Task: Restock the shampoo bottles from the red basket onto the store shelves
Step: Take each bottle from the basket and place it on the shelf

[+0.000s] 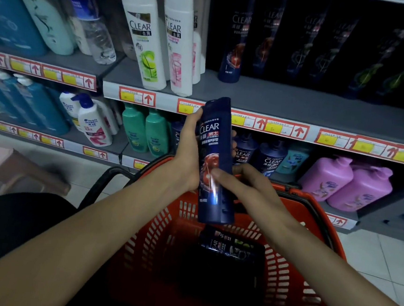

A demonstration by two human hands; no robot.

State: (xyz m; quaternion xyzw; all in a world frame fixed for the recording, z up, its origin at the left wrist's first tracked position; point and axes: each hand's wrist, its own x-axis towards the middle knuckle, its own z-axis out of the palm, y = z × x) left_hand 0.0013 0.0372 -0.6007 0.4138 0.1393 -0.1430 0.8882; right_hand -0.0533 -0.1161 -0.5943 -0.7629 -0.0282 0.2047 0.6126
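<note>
A dark blue CLEAR shampoo bottle (216,154) stands upright in the air above the red basket (154,234). My left hand (187,151) grips its upper left side, fingers wrapped behind it. My right hand (242,183) holds its lower part, thumb across the front label. Another dark CLEAR bottle (229,248) lies flat in the bottom of the basket. The grey shelf (286,99) just above the held bottle carries one matching blue bottle (232,58) with bare shelf in front of the dark bottles to its right.
White CLEAR bottles (145,38) stand left of the blue one. The lower shelf holds green bottles (146,131), dark pump bottles (264,156) and pink jugs (349,183). A brown stool (23,171) sits on the tiled floor at left.
</note>
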